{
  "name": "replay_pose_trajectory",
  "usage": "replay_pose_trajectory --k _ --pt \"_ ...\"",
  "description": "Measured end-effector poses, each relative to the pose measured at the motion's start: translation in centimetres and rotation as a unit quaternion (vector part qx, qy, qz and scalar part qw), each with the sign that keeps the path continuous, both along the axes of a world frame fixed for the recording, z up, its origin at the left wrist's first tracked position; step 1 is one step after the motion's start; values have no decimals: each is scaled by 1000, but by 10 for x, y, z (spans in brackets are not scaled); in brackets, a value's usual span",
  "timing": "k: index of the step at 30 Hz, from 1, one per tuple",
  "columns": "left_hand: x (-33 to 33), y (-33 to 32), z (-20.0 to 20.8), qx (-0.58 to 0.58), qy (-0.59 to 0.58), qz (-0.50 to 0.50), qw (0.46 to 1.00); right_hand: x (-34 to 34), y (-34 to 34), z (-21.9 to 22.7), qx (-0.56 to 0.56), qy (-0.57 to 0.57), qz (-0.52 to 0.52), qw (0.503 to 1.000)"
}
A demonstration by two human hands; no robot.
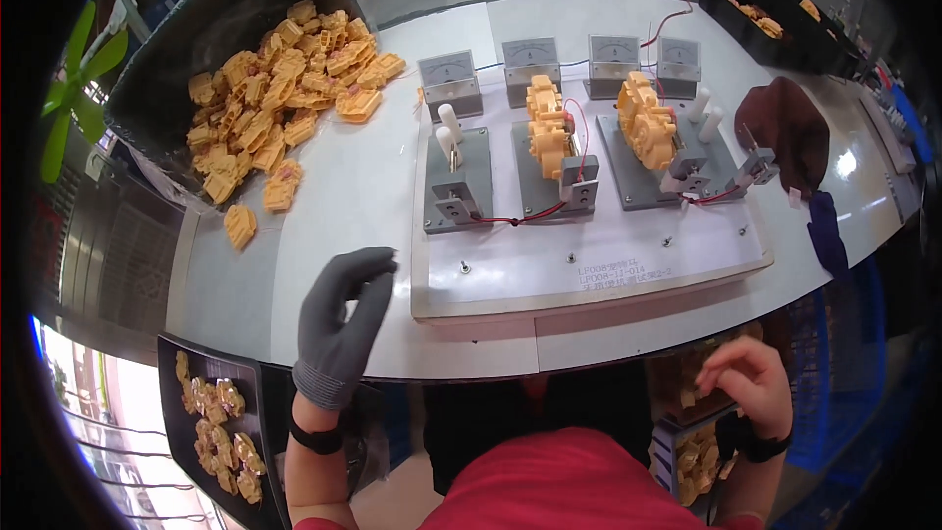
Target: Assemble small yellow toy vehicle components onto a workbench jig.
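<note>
Left hand (pixel 345 319), in a grey knit glove with a black band at the wrist, is raised over the near edge of the white table (pixel 324 186); thumb and fingertips are pinched together, and whether a small item sits between them cannot be told. Right hand (pixel 748 373), bare, is lowered below the table edge over a box of yellow parts (pixel 699 451) at the person's right, fingers curled downward and touching or grasping among the parts; the exact grip is not visible. On the table ahead lies a white test board (pixel 589 260) carrying three grey fixtures. The left fixture (pixel 456 182) holds only two white pegs; the middle fixture carries a yellow plastic gear housing (pixel 549 128), and the right fixture carries a second yellow housing (pixel 646 123). Red wires run along the fixtures. Four grey panel meters (pixel 559 64) stand in a row behind. A heap of loose yellow housings (pixel 285 79) spills from a dark bin at the far left. A black tray (pixel 211 422) with further pieces sits below the table at lower left
</note>
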State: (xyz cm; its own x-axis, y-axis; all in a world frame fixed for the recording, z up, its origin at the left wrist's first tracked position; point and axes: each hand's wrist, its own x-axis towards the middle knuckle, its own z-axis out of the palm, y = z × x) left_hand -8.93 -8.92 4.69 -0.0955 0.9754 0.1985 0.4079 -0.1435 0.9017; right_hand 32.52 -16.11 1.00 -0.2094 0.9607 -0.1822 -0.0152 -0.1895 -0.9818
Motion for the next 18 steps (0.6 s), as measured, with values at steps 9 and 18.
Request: replay_pose_trajectory --k 9,18 --pt "25 -13 -60 45 86 -1 995 -121 111 20 422 -314 5 851" --pt "40 -22 -95 79 56 34 995 -133 127 7 416 -370 18 831"
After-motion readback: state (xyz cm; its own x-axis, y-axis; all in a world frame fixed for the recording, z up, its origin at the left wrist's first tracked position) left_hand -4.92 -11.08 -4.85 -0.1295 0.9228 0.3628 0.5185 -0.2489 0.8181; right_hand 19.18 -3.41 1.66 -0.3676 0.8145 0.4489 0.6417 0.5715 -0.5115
